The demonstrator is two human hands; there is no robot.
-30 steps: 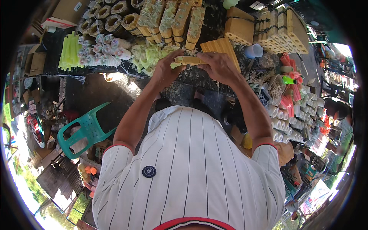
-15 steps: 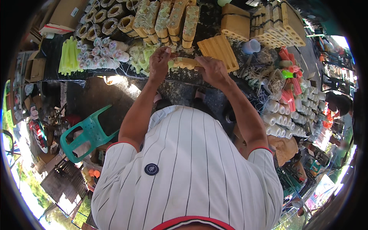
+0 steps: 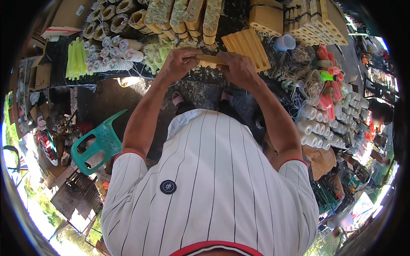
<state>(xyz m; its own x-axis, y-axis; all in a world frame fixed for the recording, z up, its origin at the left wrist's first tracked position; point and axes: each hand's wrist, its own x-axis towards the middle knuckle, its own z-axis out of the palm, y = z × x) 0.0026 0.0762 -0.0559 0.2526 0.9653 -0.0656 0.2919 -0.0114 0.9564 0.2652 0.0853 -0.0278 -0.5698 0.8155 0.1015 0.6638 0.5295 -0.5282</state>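
Over the near edge of the dark worktable, my left hand (image 3: 181,64) pinches the left end of a narrow tan strip-like piece (image 3: 209,59). On its other end my right hand (image 3: 240,71) is closed, so the piece spans both hands, roughly level. It looks like wood; I cannot tell its exact kind. Just beyond my right hand lies a tan grooved board (image 3: 247,45), its grooves running lengthwise. Pale green crumpled material (image 3: 157,55) lies beside my left hand. Past the hands stand several tan blocks (image 3: 212,25) with flaky greenish tops, bound with dark bands.
Yellow-green sticks (image 3: 77,59) and wrapped white rolls (image 3: 112,55) lie at the left. Hollow tubes (image 3: 119,23) stand behind them. To the right are a pale blue cup (image 3: 285,42), perforated blocks (image 3: 316,23) and white spools (image 3: 309,128). A green plastic chair (image 3: 98,143) stands at lower left.
My left hand has turned and shifted slightly right, now gripping the strip's left end. The strip is tilted differently, with a narrow upper face showing. My right hand keeps its hold.
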